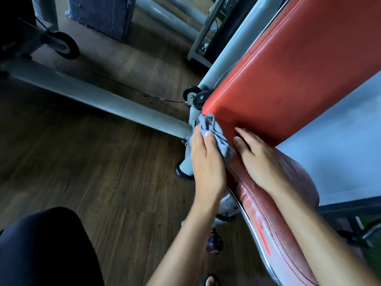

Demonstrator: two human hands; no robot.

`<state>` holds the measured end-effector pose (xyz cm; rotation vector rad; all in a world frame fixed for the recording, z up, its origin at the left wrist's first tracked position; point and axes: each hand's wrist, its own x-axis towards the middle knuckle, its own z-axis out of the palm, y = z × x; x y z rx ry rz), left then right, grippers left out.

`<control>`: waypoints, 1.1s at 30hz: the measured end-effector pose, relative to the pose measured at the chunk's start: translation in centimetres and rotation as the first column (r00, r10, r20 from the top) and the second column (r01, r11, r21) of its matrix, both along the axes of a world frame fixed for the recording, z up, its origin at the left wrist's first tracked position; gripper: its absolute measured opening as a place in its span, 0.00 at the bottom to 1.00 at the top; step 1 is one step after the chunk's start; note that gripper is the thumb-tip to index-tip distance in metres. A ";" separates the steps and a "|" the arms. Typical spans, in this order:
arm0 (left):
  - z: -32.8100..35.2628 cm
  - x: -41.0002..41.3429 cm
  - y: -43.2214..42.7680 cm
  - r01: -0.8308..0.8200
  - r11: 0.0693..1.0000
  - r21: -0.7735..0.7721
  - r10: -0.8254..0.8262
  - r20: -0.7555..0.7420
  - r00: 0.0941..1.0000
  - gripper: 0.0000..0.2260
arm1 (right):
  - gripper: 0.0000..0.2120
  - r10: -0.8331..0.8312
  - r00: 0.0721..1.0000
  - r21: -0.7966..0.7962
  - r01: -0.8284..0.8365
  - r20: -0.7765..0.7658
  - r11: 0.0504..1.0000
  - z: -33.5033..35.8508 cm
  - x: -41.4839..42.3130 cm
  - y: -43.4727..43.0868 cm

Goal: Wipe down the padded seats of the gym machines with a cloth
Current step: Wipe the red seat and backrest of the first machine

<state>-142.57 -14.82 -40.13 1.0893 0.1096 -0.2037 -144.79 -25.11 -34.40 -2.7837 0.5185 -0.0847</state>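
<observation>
A red padded backrest (299,69) rises to the upper right, and a darker red padded seat (274,219) runs down to the lower right. A crumpled grey cloth (214,131) lies against the backrest's lower left corner and edge. My left hand (206,162) holds the cloth there, thumb on top of it. My right hand (261,159) rests flat on the seat where it meets the backrest, fingers straight and touching the pad.
Grey steel frame tubes (99,100) cross the wooden floor (103,182) at left, with small black wheels (193,93) by the backrest corner. A larger wheel (64,44) stands at upper left. My dark-clothed knee (45,248) is at lower left. A black knob (214,242) sits under the seat.
</observation>
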 end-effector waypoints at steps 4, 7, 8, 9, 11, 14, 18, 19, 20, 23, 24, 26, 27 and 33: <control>0.3 0.5 -0.1 -0.017 1.000 0.011 0.017 -0.028 0.999 0.18 | 0.20 0.000 0.999 -0.032 0.002 0.051 1.000 0.2 -0.4 0.4; 1.2 -5.2 0.2 -0.101 0.995 -0.019 0.102 0.094 0.990 0.21 | 0.19 0.030 0.997 -0.017 -0.029 0.074 0.999 0.1 -0.9 0.3; 0.9 -5.6 0.2 -0.107 0.994 -0.020 0.108 0.119 0.987 0.21 | 0.19 0.034 0.998 -0.007 -0.033 0.061 0.999 0.1 -0.9 0.2; 0.5 -4.4 0.1 -0.081 0.997 -0.016 0.082 0.124 0.989 0.20 | 0.20 0.023 0.999 -0.001 -0.023 0.037 1.000 0.0 -0.8 0.0; -0.1 -0.4 0.1 0.009 1.000 -0.013 -0.008 0.095 0.995 0.19 | 0.21 -0.009 1.000 -0.007 0.009 -0.013 1.000 -0.2 -0.5 -0.3; -0.4 4.0 0.3 0.187 0.982 -0.010 -0.188 -0.006 0.982 0.19 | 0.21 -0.044 0.999 0.010 0.044 -0.009 0.999 -0.4 -0.1 -0.3; -0.2 2.3 0.5 0.142 0.989 0.048 -0.139 -0.053 0.989 0.28 | 0.21 -0.031 0.999 -0.012 0.030 -0.023 0.999 -0.7 0.1 -0.3; -0.2 1.2 0.6 0.114 0.992 0.056 -0.112 -0.041 0.993 0.28 | 0.21 -0.032 0.999 -0.017 0.031 -0.041 0.999 -0.7 0.3 -0.3; -0.2 -0.2 0.7 0.094 0.994 0.057 -0.093 -0.025 0.995 0.26 | 0.21 -0.035 0.998 -0.014 0.034 -0.053 0.999 -0.8 0.4 -0.4; 0.4 -4.0 0.9 0.018 0.999 0.037 -0.020 0.049 0.999 0.23 | 0.22 -0.024 0.999 0.014 0.024 -0.036 1.000 -0.8 0.3 -0.1; 0.2 -4.4 0.7 -0.005 0.999 0.035 0.003 0.061 0.998 0.24 | 0.22 -0.018 1.000 0.027 0.018 -0.026 0.999 -0.5 0.1 0.0; -0.5 -3.6 0.0 -0.013 1.000 0.014 0.012 0.032 0.999 0.26 | 0.22 -0.008 0.999 0.025 0.009 -0.044 1.000 1.0 -0.9 -0.1; -0.6 -2.9 -0.3 0.007 1.000 0.000 -0.007 -0.009 1.000 0.28 | 0.21 -0.010 0.997 -0.014 0.009 -0.083 1.000 2.1 -2.1 -0.3; 0.0 -2.9 -0.2 0.018 0.998 0.057 -0.018 0.008 1.000 0.25 | 0.21 -0.012 0.992 0.037 0.017 -0.129 0.999 3.1 -10.1 -0.6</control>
